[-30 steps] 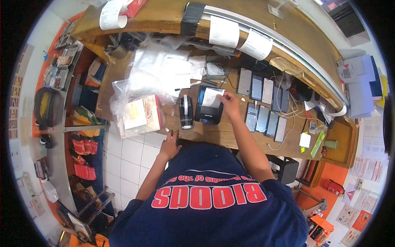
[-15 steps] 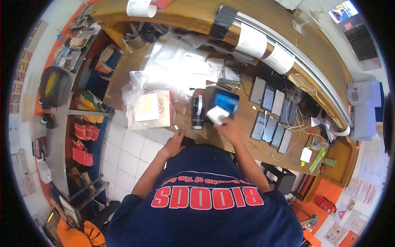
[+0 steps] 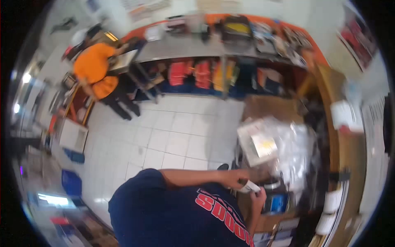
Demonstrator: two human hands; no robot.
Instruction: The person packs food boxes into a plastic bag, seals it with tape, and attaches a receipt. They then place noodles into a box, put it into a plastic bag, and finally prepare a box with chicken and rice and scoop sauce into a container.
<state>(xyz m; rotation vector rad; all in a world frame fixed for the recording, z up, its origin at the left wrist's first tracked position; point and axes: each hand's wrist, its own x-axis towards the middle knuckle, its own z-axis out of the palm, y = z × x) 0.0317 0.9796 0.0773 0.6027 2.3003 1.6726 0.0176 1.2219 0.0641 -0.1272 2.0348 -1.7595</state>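
A white slip of paper (image 3: pixel 249 187) is between my two hands, just over the desk's edge. My left hand (image 3: pixel 237 179) reaches in from the left with its fingers closed on one end of the slip. On the other end, the fingers of my right hand (image 3: pixel 258 196) pinch it. The image is blurred, so print on the slip is unreadable. Beside my right hand lies a blue box-like item (image 3: pixel 275 203). A tape dispenser (image 3: pixel 273 183) stands behind the hands, near a plastic-wrapped parcel (image 3: pixel 249 136) bearing a white and yellow label.
Clear plastic bags (image 3: pixel 294 152) cover part of the desk. Several phones (image 3: pixel 286 230) lie at the bottom right. A person in an orange shirt (image 3: pixel 92 61) stands at the far left by a metal shelf table (image 3: pixel 181 49). White floor tiles (image 3: pixel 173 140) stretch between us.
My view has swung left, bringing the person in orange into sight. The white paper, earlier in my right hand alone, is now held by both hands, and my left hand has left the desk edge.
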